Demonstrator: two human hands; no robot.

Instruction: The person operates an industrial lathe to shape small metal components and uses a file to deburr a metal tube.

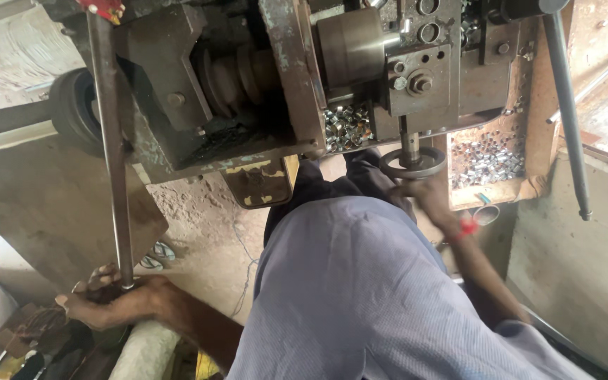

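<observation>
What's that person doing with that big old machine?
A person in a pale blue shirt stands at a worn metal lathe. Their left hand grips the end of a long steel rod that runs up into the machine. Their right hand is on a small round handwheel. A wooden tray beside it holds lots of little shiny metal pieces.

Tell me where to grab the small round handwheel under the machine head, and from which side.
Grip the handwheel by its rim on the near, lower edge, coming up from below. It hangs flat on a short vertical shaft with the machine body close above, so only the underside and front are open. The right hand already sits there; the left hand holds the long bar.
</observation>
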